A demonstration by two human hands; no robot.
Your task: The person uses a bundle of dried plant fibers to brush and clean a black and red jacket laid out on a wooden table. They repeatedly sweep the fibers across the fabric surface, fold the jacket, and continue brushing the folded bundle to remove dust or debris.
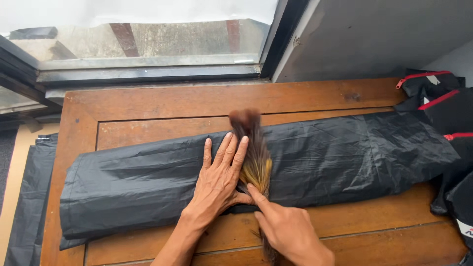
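Observation:
A tuft of brown and yellowish hair or fibre (pixel 253 157) lies across a long black plastic sheet (pixel 345 157) spread on a wooden table (pixel 197 101). My left hand (pixel 219 180) lies flat on the plastic, fingers together, pressing just left of the tuft. My right hand (pixel 288 229) is at the table's near side, index finger stretched out and touching the yellowish part of the tuft. The tuft's lower end runs under my right hand.
A black bag with red zips (pixel 438 93) sits at the table's right end. More black plastic (pixel 29 197) hangs off the left side. A window with a dark frame (pixel 148 71) runs behind the table, with a grey wall at the right.

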